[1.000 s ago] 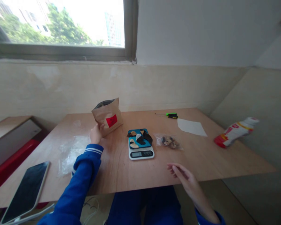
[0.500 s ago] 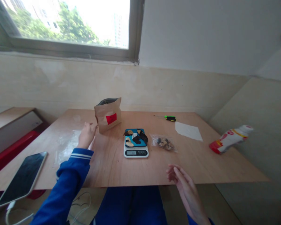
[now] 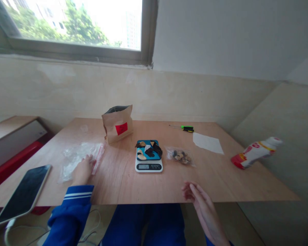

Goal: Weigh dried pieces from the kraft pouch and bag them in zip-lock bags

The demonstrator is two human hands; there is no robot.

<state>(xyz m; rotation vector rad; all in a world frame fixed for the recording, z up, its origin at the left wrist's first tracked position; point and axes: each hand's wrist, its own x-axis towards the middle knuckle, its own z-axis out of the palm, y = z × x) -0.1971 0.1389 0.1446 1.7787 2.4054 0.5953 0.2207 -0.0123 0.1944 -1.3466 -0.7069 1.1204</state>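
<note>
Left hand (image 3: 83,172) has let go of the kraft paper pouch (image 3: 117,127) and now lies on the near edge of a crumpled clear plastic bag (image 3: 77,160), its fingers curled toward the bag's red strip (image 3: 99,159). Whether it pinches the plastic or only rests there, I cannot tell. Right hand (image 3: 201,209) is open and empty, fingers loosely bent, just over the near edge of the wooden table (image 3: 123,186).

The change is on the left: a second ago that hand held the pouch, which now stands upright on its own with its top gaping, just behind the plastic bag. Between the hands sits a digital kitchen scale (image 3: 149,166), its blue tray (image 3: 149,150) loaded with dark and pale pieces and its readout too small to read. Just to its right lies a small clear bag of mixed pieces (image 3: 179,156). Farther right are a sheet of white paper (image 3: 207,142), a green-handled screwdriver (image 3: 187,128) and a red-and-white plastic bottle (image 3: 255,152) lying on its side, while a phone (image 3: 23,191) sits at the left edge
</note>
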